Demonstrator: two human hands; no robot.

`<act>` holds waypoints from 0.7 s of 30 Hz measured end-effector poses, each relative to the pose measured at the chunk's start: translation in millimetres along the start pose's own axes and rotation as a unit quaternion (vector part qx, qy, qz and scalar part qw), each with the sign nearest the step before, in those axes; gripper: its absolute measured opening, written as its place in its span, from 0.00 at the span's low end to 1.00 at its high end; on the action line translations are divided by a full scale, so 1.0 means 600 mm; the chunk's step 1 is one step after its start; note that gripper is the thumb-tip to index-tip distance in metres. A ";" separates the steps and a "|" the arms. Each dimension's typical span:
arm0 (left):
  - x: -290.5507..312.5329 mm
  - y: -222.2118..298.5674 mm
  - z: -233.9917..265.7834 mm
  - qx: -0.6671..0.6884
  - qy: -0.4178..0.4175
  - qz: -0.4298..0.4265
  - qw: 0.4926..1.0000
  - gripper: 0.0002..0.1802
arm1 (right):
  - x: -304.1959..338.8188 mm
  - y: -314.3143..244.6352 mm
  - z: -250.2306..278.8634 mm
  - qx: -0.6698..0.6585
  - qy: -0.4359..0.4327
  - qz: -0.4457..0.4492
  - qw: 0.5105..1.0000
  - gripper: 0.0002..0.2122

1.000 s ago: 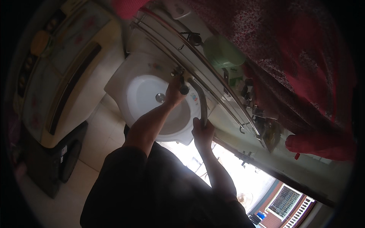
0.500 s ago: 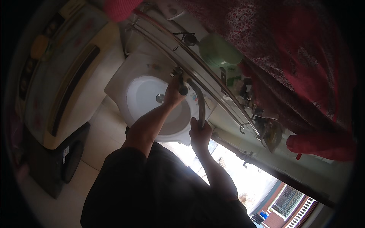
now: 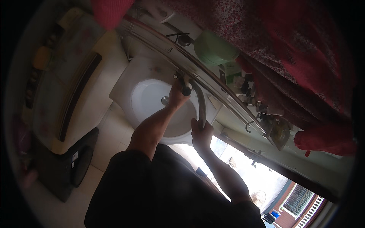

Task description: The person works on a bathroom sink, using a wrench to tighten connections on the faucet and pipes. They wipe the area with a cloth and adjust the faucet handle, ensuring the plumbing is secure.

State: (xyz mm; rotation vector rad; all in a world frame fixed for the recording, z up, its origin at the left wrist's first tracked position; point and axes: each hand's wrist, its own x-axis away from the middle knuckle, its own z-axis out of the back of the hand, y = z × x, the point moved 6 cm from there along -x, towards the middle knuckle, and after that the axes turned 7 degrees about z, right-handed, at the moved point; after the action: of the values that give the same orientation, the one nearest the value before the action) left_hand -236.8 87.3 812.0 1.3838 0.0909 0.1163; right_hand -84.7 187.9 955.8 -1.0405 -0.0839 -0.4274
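My left hand (image 3: pixel 178 95) is closed around the faucet (image 3: pixel 185 85) at the back of the white washbasin (image 3: pixel 133 88). The faucet's dark round end shows beside my hand, and most of my fingers are hidden. A grey flexible hose (image 3: pixel 202 104) curves from beside the faucet down toward me. Its lower part is gripped in my right hand (image 3: pixel 202 133), over the basin's right edge. A metal drain (image 3: pixel 164 100) shows in the bowl, just left of my left wrist.
A metal towel rail (image 3: pixel 213 76) crosses above the basin's back. Red patterned cloth (image 3: pixel 281 57) hangs at the upper right. A green container (image 3: pixel 216 48) and several bottles stand behind the rail. A cream washing machine (image 3: pixel 81 102) is on the left, and bright window glass lies at lower right.
The whole view has shifted slightly, so the basin sits a little farther right. Both hands keep their holds on the faucet and the hose.
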 end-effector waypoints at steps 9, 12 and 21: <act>-0.009 -0.003 -0.020 -0.035 -0.048 0.035 0.998 0.28 | 0.005 0.008 0.010 -0.086 0.024 0.027 0.996 0.14; -0.002 -0.025 -0.020 -0.053 -0.038 0.049 0.997 0.29 | -0.017 -0.035 0.020 0.021 -0.078 -0.077 0.994 0.21; -0.009 -0.010 -0.024 -0.011 -0.043 0.032 0.998 0.22 | 0.018 0.060 0.002 -0.051 0.030 -0.022 0.998 0.21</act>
State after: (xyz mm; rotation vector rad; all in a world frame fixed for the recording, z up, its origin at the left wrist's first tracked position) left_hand -243.8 99.5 803.2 1.3675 -0.0268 0.1104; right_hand -60.7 200.9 930.1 -1.1276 -0.0311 -0.5078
